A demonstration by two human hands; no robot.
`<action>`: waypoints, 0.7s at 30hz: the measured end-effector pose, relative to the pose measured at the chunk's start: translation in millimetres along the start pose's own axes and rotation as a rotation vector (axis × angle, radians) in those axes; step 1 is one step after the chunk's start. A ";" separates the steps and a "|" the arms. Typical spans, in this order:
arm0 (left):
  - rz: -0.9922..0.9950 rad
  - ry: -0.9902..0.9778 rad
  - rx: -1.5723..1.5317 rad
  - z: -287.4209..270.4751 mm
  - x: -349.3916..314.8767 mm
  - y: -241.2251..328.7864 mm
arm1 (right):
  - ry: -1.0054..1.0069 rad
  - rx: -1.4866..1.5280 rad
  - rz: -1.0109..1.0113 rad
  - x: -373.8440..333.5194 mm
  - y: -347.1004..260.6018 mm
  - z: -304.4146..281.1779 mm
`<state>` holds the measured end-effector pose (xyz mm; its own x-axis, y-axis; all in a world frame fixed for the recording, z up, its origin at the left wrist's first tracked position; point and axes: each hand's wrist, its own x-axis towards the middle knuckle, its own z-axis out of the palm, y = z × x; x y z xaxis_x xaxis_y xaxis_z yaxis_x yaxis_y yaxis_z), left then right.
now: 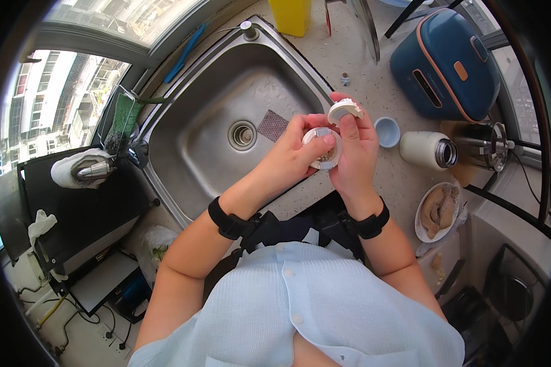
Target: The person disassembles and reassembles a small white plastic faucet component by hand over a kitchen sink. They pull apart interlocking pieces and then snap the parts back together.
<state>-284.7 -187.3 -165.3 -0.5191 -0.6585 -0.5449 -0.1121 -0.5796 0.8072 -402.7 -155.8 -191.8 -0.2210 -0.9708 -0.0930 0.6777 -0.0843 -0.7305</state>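
Note:
Over the sink's near right edge, both hands work on two small white parts that look like pieces of a flask lid. My left hand (288,151) grips a round white lid part (326,164), its thumb lying across the ring's middle. Just to the right, my right hand (356,156) holds a second white cap piece (343,110) between thumb and fingers, its top edge uneven. The two pieces are apart. Beyond my right hand are a small pale blue cup (386,132) and a white vacuum flask (423,150) with its metal mouth uncovered.
The steel sink (190,165) has a drain (242,134) and a brownish patterned pad (274,125). A dark blue appliance (444,67), a glass jug (483,147) and a plate of raw meat (439,211) stand right. A yellow container (290,15) is behind the sink.

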 end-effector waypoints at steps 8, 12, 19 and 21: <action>-0.022 -0.164 -0.102 2.8 94.5 -12.6 | 0.326 -0.180 -0.117 34.5 -15.9 -58.7; 0.421 0.158 0.707 -11.4 171.6 -22.9 | 0.330 -0.093 -0.100 37.0 -22.7 -87.4; 0.546 -0.135 1.420 -23.8 237.6 -23.3 | 0.396 -0.089 -0.110 31.9 -31.4 -99.0; 0.550 -0.121 1.435 -23.8 233.8 -19.9 | 0.418 -0.076 -0.106 30.7 -35.4 -98.1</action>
<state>-383.6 -341.2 -314.1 -0.8232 -0.5468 -0.1527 -0.5478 0.6944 0.4666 -502.3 -160.6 -235.1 -0.5622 -0.7819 -0.2695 0.5859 -0.1465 -0.7970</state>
